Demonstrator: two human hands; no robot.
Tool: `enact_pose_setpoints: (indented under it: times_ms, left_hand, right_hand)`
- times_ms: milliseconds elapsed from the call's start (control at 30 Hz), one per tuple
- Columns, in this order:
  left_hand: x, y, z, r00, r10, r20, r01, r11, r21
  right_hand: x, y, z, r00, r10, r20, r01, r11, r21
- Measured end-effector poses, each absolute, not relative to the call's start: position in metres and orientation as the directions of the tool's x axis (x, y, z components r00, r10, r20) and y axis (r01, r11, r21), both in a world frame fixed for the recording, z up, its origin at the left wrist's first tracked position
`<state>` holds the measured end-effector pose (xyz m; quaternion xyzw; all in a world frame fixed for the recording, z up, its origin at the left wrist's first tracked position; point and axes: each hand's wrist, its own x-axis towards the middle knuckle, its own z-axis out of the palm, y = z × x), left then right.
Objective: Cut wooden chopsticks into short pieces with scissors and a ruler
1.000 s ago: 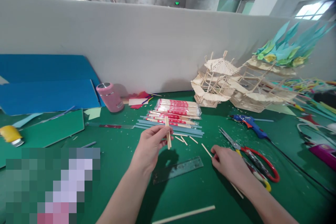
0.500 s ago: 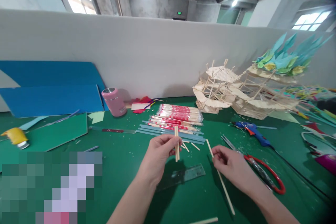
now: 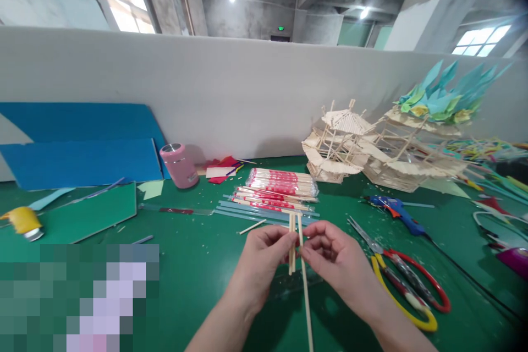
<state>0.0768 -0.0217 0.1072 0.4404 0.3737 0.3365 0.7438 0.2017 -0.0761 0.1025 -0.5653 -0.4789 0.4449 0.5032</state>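
Between the thumb and fingers of my left hand (image 3: pixel 266 258) are short wooden sticks (image 3: pixel 292 261), held upright side by side. My right hand (image 3: pixel 334 253) pinches a longer wooden stick (image 3: pixel 306 302), which runs down toward the bottom edge of the view. The long stick's top end stands right beside the short ones, roughly level with their tops. Below both hands, a clear ruler-like strip (image 3: pixel 284 283) lies on the green table, partly hidden. Scissors (image 3: pixel 406 280) with red and yellow handles lie to the right of my right hand.
Packs of chopsticks (image 3: pixel 282 181) and glue sticks (image 3: pixel 247 212) lie beyond my hands. A blue glue gun (image 3: pixel 396 212) with a cord rests at the right. Behind it stand wooden stick models (image 3: pixel 342 148). A pink tumbler (image 3: pixel 180 166) and blue boards (image 3: pixel 82 162) are at the left.
My right hand has moved left, bringing the long stick upright beside the short sticks. My left hand has shifted slightly right and down. More of the scissors' yellow handle now shows.
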Motion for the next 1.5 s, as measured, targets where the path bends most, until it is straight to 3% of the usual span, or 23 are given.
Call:
enact_pose_setpoints:
  times_ms: [533,1000,1500]
  left_hand:
    - [0.078,-0.021,0.103,0.525,0.814,-0.249,-0.158,0.381,0.911]
    - [0.079,-0.021,0.099,0.553,0.799,-0.237,-0.168,0.386,0.907]
    - [0.082,-0.024,0.101,0.462,0.854,-0.238,-0.220,0.370,0.903]
  right_hand:
    - [0.203,-0.076,0.102,0.077,0.996,-0.041,0.049,-0.045,-0.998]
    - [0.210,-0.076,0.102,0.027,0.999,-0.038,0.127,-0.041,-0.991]
    - [0.210,-0.074,0.102,0.052,0.998,-0.031,0.236,-0.043,-0.971]
